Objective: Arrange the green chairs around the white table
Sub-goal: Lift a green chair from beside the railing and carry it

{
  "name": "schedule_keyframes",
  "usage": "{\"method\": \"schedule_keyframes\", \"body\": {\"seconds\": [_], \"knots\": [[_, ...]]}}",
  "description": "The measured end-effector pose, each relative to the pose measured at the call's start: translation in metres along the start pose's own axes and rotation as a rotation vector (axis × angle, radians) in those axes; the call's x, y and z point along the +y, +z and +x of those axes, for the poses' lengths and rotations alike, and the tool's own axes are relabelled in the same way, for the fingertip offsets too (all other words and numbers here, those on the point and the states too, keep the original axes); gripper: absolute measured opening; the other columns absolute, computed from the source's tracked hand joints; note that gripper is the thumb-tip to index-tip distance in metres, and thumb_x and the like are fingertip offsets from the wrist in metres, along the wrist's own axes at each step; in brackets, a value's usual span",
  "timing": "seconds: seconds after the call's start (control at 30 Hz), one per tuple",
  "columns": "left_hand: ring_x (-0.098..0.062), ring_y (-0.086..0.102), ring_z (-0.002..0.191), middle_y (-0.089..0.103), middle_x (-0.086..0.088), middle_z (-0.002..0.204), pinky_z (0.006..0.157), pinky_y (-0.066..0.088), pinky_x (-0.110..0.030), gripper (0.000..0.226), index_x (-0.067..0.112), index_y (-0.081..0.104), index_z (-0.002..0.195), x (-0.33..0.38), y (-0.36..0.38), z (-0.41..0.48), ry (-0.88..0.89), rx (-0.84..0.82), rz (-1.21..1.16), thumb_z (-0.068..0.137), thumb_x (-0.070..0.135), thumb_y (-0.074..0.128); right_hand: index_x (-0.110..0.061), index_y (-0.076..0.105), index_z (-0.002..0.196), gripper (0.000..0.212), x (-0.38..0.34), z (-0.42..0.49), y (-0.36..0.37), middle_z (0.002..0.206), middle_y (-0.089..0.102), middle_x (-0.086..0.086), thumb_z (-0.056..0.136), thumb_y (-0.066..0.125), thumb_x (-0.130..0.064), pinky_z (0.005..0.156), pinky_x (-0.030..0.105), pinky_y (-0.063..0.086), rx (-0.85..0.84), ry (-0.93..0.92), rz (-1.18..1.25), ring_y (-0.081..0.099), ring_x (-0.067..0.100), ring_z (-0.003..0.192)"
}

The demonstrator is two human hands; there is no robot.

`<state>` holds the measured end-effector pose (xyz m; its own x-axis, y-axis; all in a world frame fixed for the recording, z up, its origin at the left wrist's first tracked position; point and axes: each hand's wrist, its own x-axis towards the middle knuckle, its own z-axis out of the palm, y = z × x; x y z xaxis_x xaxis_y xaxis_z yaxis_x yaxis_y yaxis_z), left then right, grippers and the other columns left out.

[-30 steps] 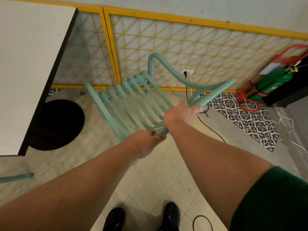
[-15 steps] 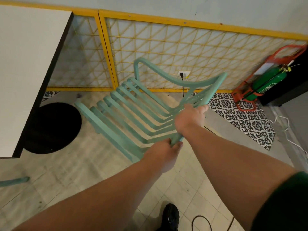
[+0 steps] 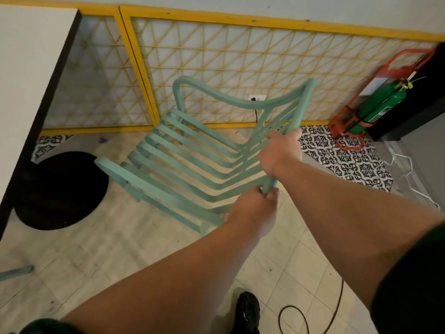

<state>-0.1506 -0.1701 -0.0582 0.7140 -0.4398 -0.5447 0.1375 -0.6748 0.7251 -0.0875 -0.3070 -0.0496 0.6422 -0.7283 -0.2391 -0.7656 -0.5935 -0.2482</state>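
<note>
Prob. a café or small eatery, not a home: white counter [image 3: 29, 68] on round black pedestal base [image 3: 60, 191], green slatted chair [image 3: 192, 165] near it, yellow lattice partition [image 3: 240, 56] along wall, green fire extinguisher [image 3: 378, 104] in red stand [image 3: 336, 131], b&w patterned floor tiles [image 3: 349, 162].

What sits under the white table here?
Under the white table a round black base rests on the tiled floor, partly out past the table's dark edge. The tabletop covers the rest of the base and whatever post rises from it.
</note>
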Motion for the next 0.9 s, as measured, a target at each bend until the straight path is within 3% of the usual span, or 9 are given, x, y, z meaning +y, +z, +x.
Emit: {"method": "schedule_keyframes", "body": {"seconds": [0.1,0.23,0.37,0.47,0.53,0.6,0.67,0.77,0.9], "knots": [[-0.033,0.063,0.088,0.059,0.001,0.077,0.099,0.049,-0.057,0.043,0.024,0.049,0.077,0.008,0.001,0.002,0.002,-0.002,-0.015,0.098,0.06,0.039,-0.022,0.056,0.14,0.05,0.002,0.007,-0.001,0.157,0.011,0.025,0.091,0.053,-0.013,0.096,0.048,0.055,0.001,-0.002,0.031,0.058,0.041,0.11],[-0.024,0.065,0.085,0.061,-0.001,0.086,0.071,0.049,-0.036,0.054,0.022,0.061,0.092,-0.003,-0.016,0.002,0.055,-0.088,-0.061,0.092,0.07,0.038,-0.024,0.056,0.139,0.048,0.004,0.009,0.0,0.157,0.013,0.024,0.091,0.051,-0.017,0.095,0.049,0.055,0.005,-0.021,0.032,0.056,0.042,0.112],[-0.029,0.06,0.123,0.062,-0.004,0.133,0.106,0.048,-0.046,0.071,0.031,0.055,0.141,-0.057,-0.06,0.028,-0.017,-0.095,0.04,0.087,0.077,0.047,-0.023,0.055,0.14,0.052,0.004,0.014,0.002,0.158,0.018,0.022,0.089,0.046,-0.021,0.089,0.044,0.054,0.018,-0.036,0.0,0.053,0.039,0.114],[-0.033,0.044,0.143,0.045,-0.007,0.159,0.117,0.037,-0.048,0.084,0.029,0.04,0.156,-0.097,-0.102,0.063,-0.074,-0.081,0.544,0.087,0.075,0.054,-0.023,0.054,0.141,0.05,0.004,0.02,0.002,0.156,0.019,0.023,0.092,0.052,-0.013,0.087,0.043,0.052,0.042,-0.019,0.002,0.055,0.041,0.115],[-0.032,0.044,0.142,0.05,-0.004,0.155,0.116,0.037,-0.05,0.104,0.028,0.048,0.15,-0.119,-0.12,0.084,-0.089,-0.163,0.78,0.071,0.096,0.046,-0.021,0.053,0.142,0.049,0.004,0.022,0.003,0.156,0.016,0.025,0.094,0.052,-0.012,0.087,0.042,0.052,0.036,-0.003,-0.03,0.052,0.041,0.117],[-0.03,0.054,0.125,0.065,0.001,0.126,0.11,0.038,-0.051,0.123,0.028,0.066,0.123,-0.136,-0.129,0.101,-0.057,-0.239,0.878,0.047,0.114,0.023,-0.02,0.051,0.143,0.049,0.001,0.025,0.003,0.155,0.017,0.027,0.094,0.051,-0.015,0.092,0.043,0.052,0.055,-0.019,-0.067,0.051,0.042,0.12],[-0.028,0.055,0.114,0.063,0.007,0.101,0.11,0.032,-0.055,0.119,0.029,0.065,0.098,-0.146,-0.13,0.114,-0.009,-0.282,0.976,0.038,0.115,0.01,-0.021,0.049,0.146,0.053,0.0,0.027,0.004,0.157,0.016,0.029,0.093,0.051,-0.017,0.099,0.046,0.052,0.063,-0.022,-0.11,0.051,0.045,0.125],[-0.028,0.051,0.113,0.059,0.008,0.096,0.116,0.018,-0.068,0.111,0.03,0.062,0.098,-0.153,-0.128,0.127,-0.021,-0.288,0.994,0.043,0.113,0.013,-0.02,0.048,0.147,0.057,0.0,0.027,0.004,0.158,0.015,0.03,0.091,0.051,-0.017,0.11,0.049,0.044,0.053,-0.02,-0.132,0.039,0.047,0.138],[-0.034,0.048,0.129,0.062,0.007,0.11,0.115,0.005,-0.077,0.11,0.026,0.067,0.107,-0.154,-0.129,0.139,-0.069,-0.303,0.98,0.048,0.11,0.028,-0.02,0.049,0.146,0.055,0.0,0.024,0.001,0.16,0.014,0.028,0.091,0.05,-0.023,0.117,0.05,0.034,0.056,-0.05,-0.128,0.022,0.046,0.147]]}}
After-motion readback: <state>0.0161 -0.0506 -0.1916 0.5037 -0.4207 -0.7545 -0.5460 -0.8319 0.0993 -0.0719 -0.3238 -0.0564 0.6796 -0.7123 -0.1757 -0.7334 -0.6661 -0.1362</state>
